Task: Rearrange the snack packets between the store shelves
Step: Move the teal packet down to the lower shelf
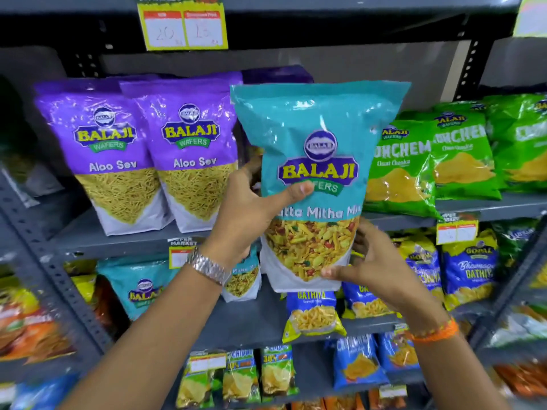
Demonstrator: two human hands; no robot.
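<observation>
A teal Balaji Khatta Mitha Mix packet point(316, 161) is held upright in front of the upper shelf point(133, 242), just right of two purple Aloo Sev packets point(154, 161). My left hand point(251, 214) grips its left side, thumb across the front. My right hand point(376, 264) holds its lower right corner. Another purple packet shows behind the teal one's top. More teal packets point(142, 288) lie on the shelf below.
Green Crunchem packets point(438, 161) fill the upper shelf's right side. Blue Gathiya packets point(467, 267) and small chips packets point(260, 377) sit on lower shelves. Price tags point(183, 25) hang from shelf edges. Grey slotted uprights stand at left and right.
</observation>
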